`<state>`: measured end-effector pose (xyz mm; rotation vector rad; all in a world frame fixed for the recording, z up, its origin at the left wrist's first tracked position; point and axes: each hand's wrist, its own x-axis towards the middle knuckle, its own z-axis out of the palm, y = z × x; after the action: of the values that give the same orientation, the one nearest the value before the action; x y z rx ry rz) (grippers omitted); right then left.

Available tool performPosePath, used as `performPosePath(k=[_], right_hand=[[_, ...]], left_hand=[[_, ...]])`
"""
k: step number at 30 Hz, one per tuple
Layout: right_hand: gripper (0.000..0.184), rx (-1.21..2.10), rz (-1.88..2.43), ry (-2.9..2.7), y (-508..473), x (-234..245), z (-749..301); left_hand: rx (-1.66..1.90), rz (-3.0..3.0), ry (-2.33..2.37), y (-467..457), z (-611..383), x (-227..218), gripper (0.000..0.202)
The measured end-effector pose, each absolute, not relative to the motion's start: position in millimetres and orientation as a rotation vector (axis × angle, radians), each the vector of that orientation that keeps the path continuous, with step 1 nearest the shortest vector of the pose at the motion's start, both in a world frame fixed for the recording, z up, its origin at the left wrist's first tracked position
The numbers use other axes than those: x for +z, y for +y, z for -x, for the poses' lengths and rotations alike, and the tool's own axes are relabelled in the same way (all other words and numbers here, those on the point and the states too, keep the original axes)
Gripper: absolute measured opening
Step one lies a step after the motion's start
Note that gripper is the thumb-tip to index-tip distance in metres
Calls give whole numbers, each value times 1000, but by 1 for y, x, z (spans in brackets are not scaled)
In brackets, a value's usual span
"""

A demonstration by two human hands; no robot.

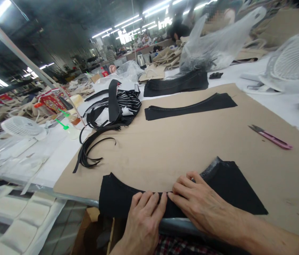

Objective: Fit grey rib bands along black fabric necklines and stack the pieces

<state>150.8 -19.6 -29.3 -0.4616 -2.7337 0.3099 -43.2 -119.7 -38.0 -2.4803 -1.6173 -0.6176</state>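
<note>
A black fabric piece (117, 200) with a curved upper edge lies along the near edge of the brown board. My left hand (146, 216) is closed on it, fingertips pressed at the middle of the curve. Beside it, my right hand (194, 198) also grips that edge with bent fingers, its thumb close to my left fingers. To the right of my right hand, a greyish strip (211, 170) shows along the curve, turned over or laid on. Both palms hide part of the fabric. Pink-handled thread snips (271, 137) rest apart on the right.
Black fabric pieces (191, 106) lie farther back, one stack (176, 84) beyond the board. Narrow black strips (88, 148) curl at left beside a striped bundle (128, 102). White fans (298, 58) and a clear plastic bag (210, 46) stand behind. The brown board (160, 148) covers the table.
</note>
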Motion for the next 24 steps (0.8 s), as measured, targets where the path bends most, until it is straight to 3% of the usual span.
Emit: performPosePath(k=[3,8,12,17,24], right_hand=[[15,251,442,-2726,-21,-30,-151],[20,252,460,-2739,-22,-28,-153],[21,269,471,-2763,-23,-26,-153],[38,253,489,-2741,-25,-28,-150],[29,132,407,-2793,-32,-27,-148]], left_hand=[[-618,2480,-1562,-122,46,-38,41],[-820,2371,-1888,-125,51,-36,36],[-735,2375,-1823,-128,48,-41,36],[-712,2302,-1735,-128,44,-43,30],[-576,2271,-1574,-127,41,-42,40]])
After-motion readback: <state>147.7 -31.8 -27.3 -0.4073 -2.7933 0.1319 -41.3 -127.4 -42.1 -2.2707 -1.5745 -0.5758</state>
